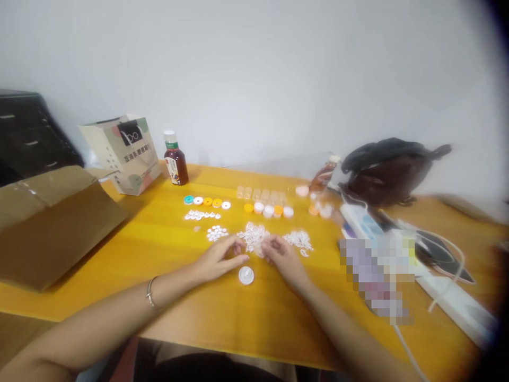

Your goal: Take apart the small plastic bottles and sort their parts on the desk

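Note:
My left hand (223,257) hovers over the table, its thumb stretched out and its fingers apart, with nothing seen between them. A round white disc (246,275) lies flat just below its thumb. My right hand (283,257) has its fingertips pinched together at the near edge of a pile of small white plastic pieces (251,233). Something small and whitish shows at those fingertips, too blurred to name. Another heap of white pieces (299,240) lies right of that hand. Beyond my left hand is a group of small white round pieces (217,232).
Coloured round caps (207,201) and more caps (268,210) stand in rows, with clear containers (256,194) behind. Farther out are a sauce bottle (175,162), a paper bag (129,151) and a dark bag (387,175). A cardboard box (59,223) flanks the left; a power strip (453,305) the right.

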Motion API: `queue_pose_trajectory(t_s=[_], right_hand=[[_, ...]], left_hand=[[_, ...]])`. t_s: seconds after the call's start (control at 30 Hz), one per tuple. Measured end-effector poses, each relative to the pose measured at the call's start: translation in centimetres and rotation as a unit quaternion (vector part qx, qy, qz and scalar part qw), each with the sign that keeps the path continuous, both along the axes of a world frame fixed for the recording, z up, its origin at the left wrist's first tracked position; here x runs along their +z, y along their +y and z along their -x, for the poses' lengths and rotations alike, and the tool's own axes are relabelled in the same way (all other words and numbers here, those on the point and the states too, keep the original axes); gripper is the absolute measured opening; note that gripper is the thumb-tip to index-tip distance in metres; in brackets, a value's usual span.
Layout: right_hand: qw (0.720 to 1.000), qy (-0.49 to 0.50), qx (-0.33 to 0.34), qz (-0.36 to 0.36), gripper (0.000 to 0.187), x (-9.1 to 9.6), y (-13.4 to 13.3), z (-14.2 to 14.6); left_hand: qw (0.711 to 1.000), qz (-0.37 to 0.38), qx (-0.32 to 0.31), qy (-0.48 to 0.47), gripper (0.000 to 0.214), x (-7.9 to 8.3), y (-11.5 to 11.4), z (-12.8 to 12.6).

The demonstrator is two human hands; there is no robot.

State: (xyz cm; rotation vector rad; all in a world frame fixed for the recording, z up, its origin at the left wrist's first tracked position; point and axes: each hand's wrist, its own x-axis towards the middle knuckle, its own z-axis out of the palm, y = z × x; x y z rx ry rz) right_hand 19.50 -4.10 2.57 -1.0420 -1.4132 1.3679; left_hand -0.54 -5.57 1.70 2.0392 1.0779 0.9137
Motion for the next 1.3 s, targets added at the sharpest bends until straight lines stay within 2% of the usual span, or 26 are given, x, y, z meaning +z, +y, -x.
queue_pose_trajectory(t_s=[0.1,0.23,0.3,0.47,0.53,0.6,0.7,0.77,0.83,0.9,1.03,1.3], right_hand=[[0.998,-0.012,0.045,-0.036,0.027,-0.2,-0.8,0.5],[0.995,0.030,0.097,-0.008,0.026,-0.6,-1.1,0.7],[0.994,0.041,0.097,-0.011,0.025,-0.6,-0.9,0.7],[0.998,0.014,0.062,-0.026,0.027,-0.1,-0.5,0.5],[0.999,0.008,0.033,-0.031,0.033,0.1,-0.4,0.4],[0.999,-0.016,0.004,-0.046,0.035,0.2,-0.4,0.2],[0.993,-0.078,-0.020,-0.080,0.029,0.3,-0.5,-0.2],[0.989,-0.110,-0.021,-0.102,0.025,0.3,-0.5,-0.5],[0.984,-0.132,-0.013,-0.121,0.022,0.4,-0.5,-0.7],[0.979,-0.150,-0.007,-0.139,0.019,0.6,-0.7,-0.8],[0.970,-0.173,0.005,-0.168,0.014,1.0,-1.2,-0.8],[0.959,-0.192,0.018,-0.209,0.011,1.3,-1.3,-0.7]], left_hand=[[0.999,-0.048,-0.004,0.011,0.040,0.8,-0.3,-0.2],[0.995,-0.083,-0.044,0.044,0.043,2.0,-0.6,-0.7],[0.994,-0.084,-0.057,0.041,0.037,2.6,-0.6,-1.0],[0.996,-0.072,-0.045,0.017,0.026,3.6,-0.1,-1.5],[0.997,-0.070,-0.023,0.000,0.026,3.7,1.2,-1.6],[0.998,-0.058,0.024,-0.026,0.028,3.5,3.6,-1.5],[0.994,-0.035,0.096,-0.033,0.033,3.0,8.8,-1.5],[0.984,-0.030,0.176,-0.014,0.033,2.5,12.5,-1.6],[0.980,-0.024,0.200,-0.002,0.030,1.9,15.5,-1.9],[0.977,-0.019,0.211,0.013,0.029,1.3,17.5,-2.3],[0.975,-0.009,0.218,0.041,0.029,0.3,19.3,-3.1],[0.974,-0.010,0.221,0.052,0.033,-0.9,20.0,-3.7]])
